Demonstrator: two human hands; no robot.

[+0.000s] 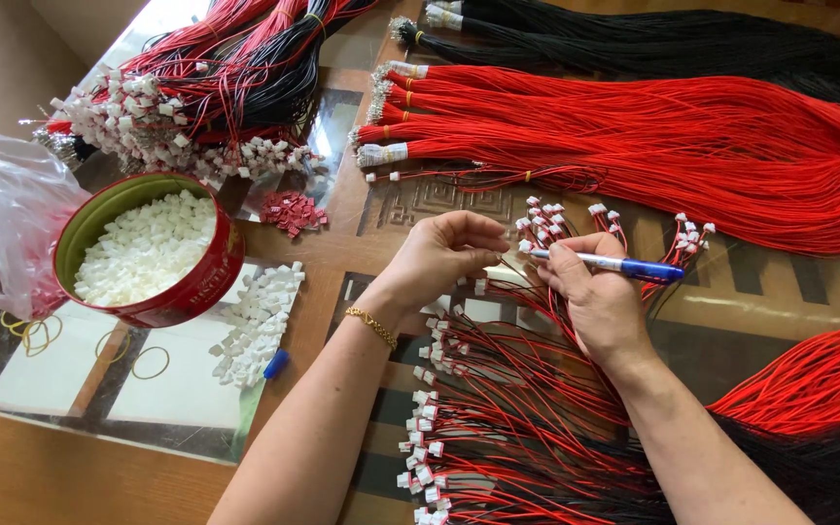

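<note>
— What is the right hand (597, 297) doing?

— Its fingers are curled around a blue-and-white pen (614, 263), which lies level with its cap pointing away to the right. The wrist is bent and the forearm runs down to the lower right corner.

— And the left hand (444, 255)?

— Palm turned up, fingertips pinched together on a thin wire with a small white connector (525, 247), right at the pen's tip. A gold bracelet (372, 326) sits on that wrist.

— How much room is there around them?

— Little. Directly under and below both hands lies a fan of red-and-black wires with white plugs (478, 418). Just beyond the fingers lie thick bundles of red wire (634, 146), and black bundles (653, 44) farther off. To the left of the left hand there is a bare strip of glass tabletop (332, 253), then a loose pile of white connectors (255, 321) and a round red tin (153, 248) full of them. The table's near edge runs well left of the left forearm.
</note>
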